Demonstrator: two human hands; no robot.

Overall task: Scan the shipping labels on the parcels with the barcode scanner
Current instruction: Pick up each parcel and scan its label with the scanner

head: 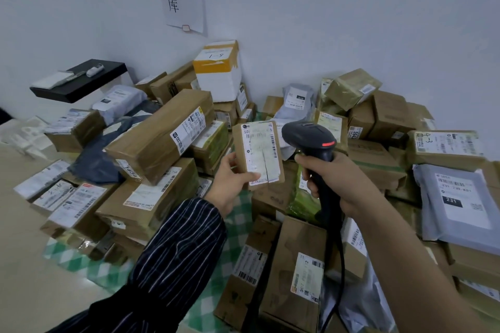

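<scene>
Left hand point(230, 184) grips small box point(258, 155), long axis upright; right hand point(338, 181) grips scanner point(311, 138), box at its 9 o'clock, just beside.

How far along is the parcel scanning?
Done: cannot tell; no sorted-aside stack or mark separates scanned parcels. In hand: the left hand holds a small cardboard parcel, shipping label facing the wearer, and the right hand grips the barcode scanner with its head beside that label. Left: likely the heaped parcels, such as the long brown box and grey mailer bag.
</scene>
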